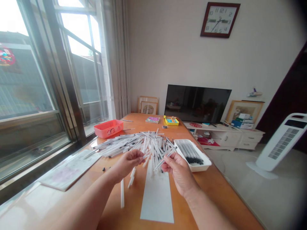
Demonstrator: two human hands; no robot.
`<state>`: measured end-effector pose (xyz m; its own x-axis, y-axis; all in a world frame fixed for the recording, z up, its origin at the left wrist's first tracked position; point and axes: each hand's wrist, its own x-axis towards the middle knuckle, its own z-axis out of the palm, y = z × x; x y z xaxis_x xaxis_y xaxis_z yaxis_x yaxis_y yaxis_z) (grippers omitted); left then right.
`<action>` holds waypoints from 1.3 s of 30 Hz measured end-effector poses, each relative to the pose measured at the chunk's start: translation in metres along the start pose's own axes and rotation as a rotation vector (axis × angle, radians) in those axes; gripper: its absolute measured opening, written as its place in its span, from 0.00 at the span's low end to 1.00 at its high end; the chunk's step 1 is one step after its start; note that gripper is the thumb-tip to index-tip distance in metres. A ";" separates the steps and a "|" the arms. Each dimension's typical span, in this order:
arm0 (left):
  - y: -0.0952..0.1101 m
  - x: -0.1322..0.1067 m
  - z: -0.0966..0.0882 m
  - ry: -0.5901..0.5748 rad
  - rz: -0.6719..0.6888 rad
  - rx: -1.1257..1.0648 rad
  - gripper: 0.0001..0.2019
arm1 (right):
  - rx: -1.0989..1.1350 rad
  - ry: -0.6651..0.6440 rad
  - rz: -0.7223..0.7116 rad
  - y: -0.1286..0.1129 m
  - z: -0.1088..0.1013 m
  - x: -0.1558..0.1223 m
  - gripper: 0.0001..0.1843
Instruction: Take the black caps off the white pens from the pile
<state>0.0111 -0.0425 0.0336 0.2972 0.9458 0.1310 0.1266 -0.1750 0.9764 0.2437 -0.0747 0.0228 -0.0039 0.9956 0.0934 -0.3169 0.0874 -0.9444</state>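
Observation:
My left hand (130, 163) is closed in a pinch, with the end of a slim white pen barrel (145, 156) at its fingertips. In my right hand (177, 169) a translucent pen (161, 163) is gripped between thumb and fingers, slanting up to the right. Just beyond both hands spreads a large loose pile of white pens (129, 142), some with black ends. Under the right hand's side lies a long white paper strip (157, 201). A few loose white tubes (122, 193) rest near my left forearm.
A white tray (203, 166) holding a row of black-ended pens stands on the right. At the back left is a pink basket (109, 127); a booklet (72, 169) lies on the left. Farther back are a yellow box (171, 121) and a colourful book (153, 119) on the wooden table (192, 204).

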 end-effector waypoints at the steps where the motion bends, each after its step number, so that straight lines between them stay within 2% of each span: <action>1: 0.002 -0.001 0.003 -0.033 -0.010 -0.027 0.11 | 0.021 0.005 -0.007 -0.001 0.001 -0.001 0.16; 8: 0.012 -0.006 0.013 -0.124 -0.062 -0.074 0.10 | 0.083 0.050 -0.036 -0.005 0.004 -0.003 0.17; 17: 0.003 -0.003 0.014 -0.196 -0.042 -0.119 0.11 | 0.031 0.039 -0.065 -0.003 0.007 -0.003 0.17; 24: 0.003 -0.005 0.017 -0.197 -0.032 -0.089 0.10 | 0.024 0.019 -0.050 -0.002 0.009 -0.005 0.18; 32: 0.001 -0.005 0.020 -0.172 -0.044 -0.054 0.14 | 0.042 0.008 -0.031 0.001 0.009 -0.004 0.17; 39: -0.001 -0.005 0.023 -0.128 0.048 0.032 0.14 | 0.098 0.016 -0.002 0.001 0.008 -0.004 0.18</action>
<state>0.0317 -0.0536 0.0283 0.4220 0.8937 0.1523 0.1390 -0.2298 0.9633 0.2353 -0.0793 0.0238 0.0119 0.9959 0.0899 -0.4083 0.0869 -0.9087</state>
